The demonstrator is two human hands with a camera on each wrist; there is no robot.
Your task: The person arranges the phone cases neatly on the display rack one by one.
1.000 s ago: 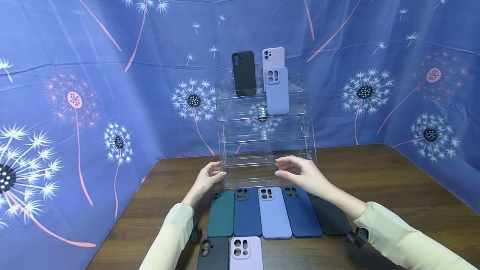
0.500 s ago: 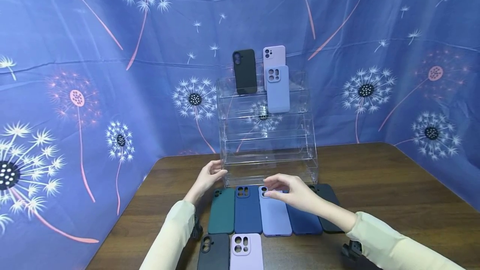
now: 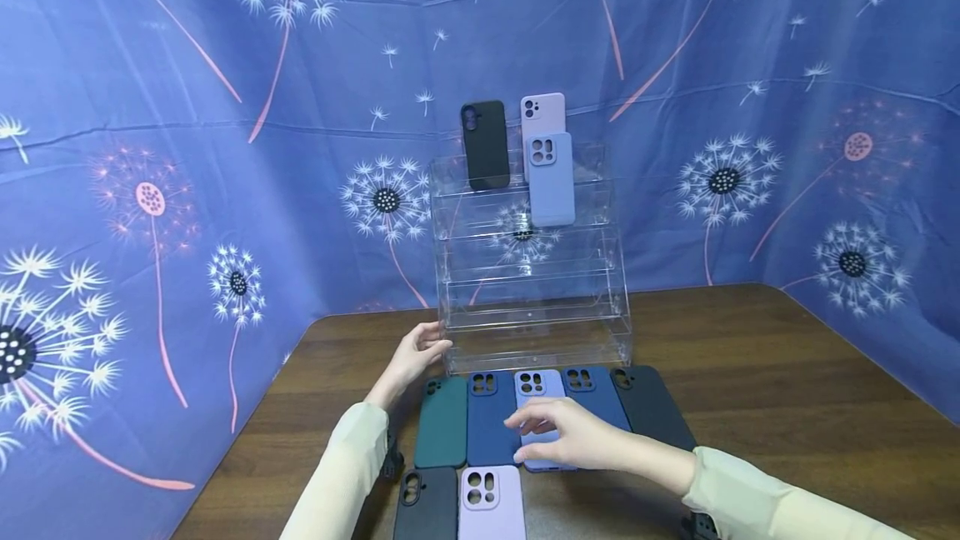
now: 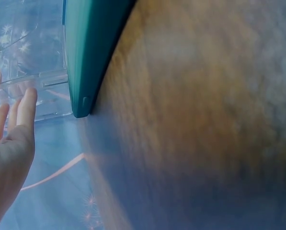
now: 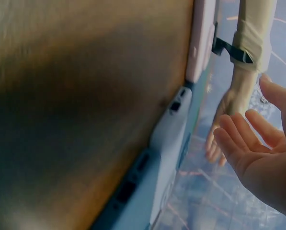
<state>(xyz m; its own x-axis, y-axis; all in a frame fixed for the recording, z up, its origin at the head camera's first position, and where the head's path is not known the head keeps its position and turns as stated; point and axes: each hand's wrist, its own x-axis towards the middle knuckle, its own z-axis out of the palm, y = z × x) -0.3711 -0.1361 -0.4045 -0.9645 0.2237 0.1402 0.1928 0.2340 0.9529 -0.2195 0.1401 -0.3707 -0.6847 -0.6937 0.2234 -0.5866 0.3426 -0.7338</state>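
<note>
My left hand rests at the lower left side of a clear acrylic tiered display rack, fingers fairly straight against it in the left wrist view. My right hand hovers over a light blue phone case, fingers loosely bent and holding nothing. The light blue case lies in a row with a green phone case, a dark blue phone case, another dark blue phone case and a black phone case. The right hand hides part of the row.
A dark grey case and a lilac case lie nearer the front. High on the rack stand a black case, a pink case and a pale blue case. A dandelion-print curtain hangs behind the wooden table.
My right hand has moved from the rack's lower front toward me and slightly left, over the row of cases. The left hand has stayed at the rack's side.
</note>
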